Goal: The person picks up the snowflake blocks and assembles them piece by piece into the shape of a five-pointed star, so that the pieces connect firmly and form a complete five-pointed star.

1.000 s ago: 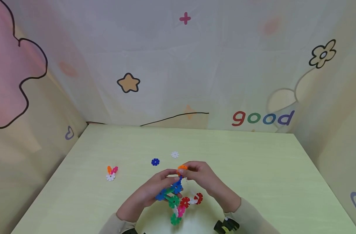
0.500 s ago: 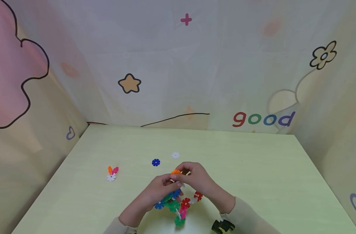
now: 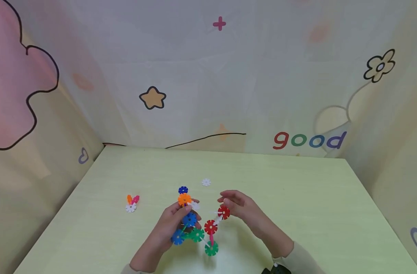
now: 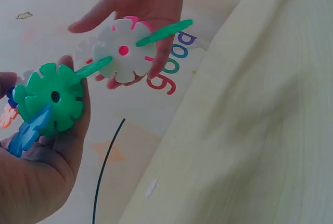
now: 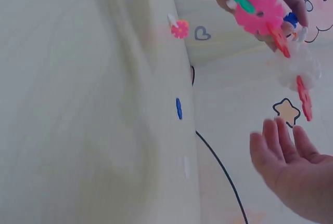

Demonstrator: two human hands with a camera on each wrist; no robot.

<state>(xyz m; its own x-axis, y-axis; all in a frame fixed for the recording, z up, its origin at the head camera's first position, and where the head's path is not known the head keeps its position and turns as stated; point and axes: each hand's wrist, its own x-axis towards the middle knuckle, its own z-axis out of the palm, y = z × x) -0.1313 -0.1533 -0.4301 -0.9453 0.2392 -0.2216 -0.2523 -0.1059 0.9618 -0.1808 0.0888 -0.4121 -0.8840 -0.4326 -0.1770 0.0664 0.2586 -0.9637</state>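
Observation:
In the head view my left hand pinches a chain of interlocking plastic snowflake discs between thumb and fingers. An orange disc tops the held end, above a blue disc. Green, white, pink and red discs curve round to the right, in the air over the table. My right hand is beside the red disc at the other end. The right wrist view shows that hand with fingers extended, a gap between them and the red end disc. It holds nothing.
A loose dark blue disc and a white disc lie on the pale table beyond the hands. A small joined cluster of orange, pink and white discs lies at left. A printed cloth backdrop stands behind.
My right hand has let go of the orange disc and moved right, to the chain's red end. My left hand has moved slightly left, and the chain has turned and spread out.

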